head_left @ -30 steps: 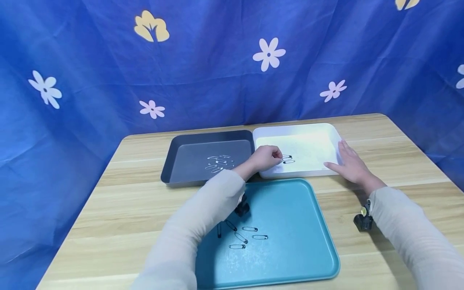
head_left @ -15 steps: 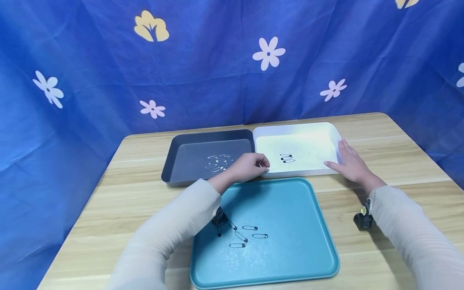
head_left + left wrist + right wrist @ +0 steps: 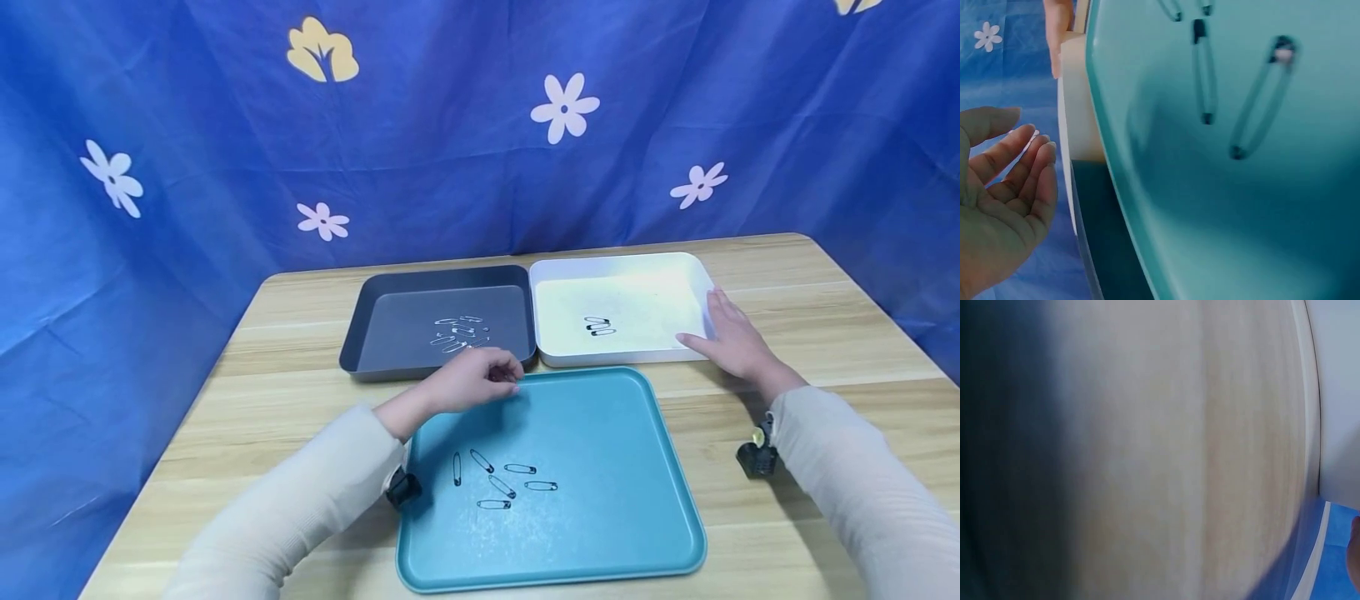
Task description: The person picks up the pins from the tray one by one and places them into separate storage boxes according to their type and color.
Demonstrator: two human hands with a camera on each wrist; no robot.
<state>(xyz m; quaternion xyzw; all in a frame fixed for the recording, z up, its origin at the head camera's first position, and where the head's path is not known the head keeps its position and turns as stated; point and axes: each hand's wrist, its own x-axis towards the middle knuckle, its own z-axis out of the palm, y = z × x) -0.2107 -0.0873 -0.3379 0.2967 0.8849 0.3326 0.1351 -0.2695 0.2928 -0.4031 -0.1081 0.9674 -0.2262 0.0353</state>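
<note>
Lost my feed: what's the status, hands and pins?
Left hand empty, over teal tray far edge. Right hand flat against white tray. Five safety pins on teal tray. Nothing obstructing.

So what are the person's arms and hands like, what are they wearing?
Both arms are covered by long, pale beige sleeves of a thin, close-fitting fabric that end at the wrists. The left hand and right hand are bare, with no gloves or rings visible. A small black camera is strapped under each wrist; the right wrist camera shows a yellowish part.
</note>
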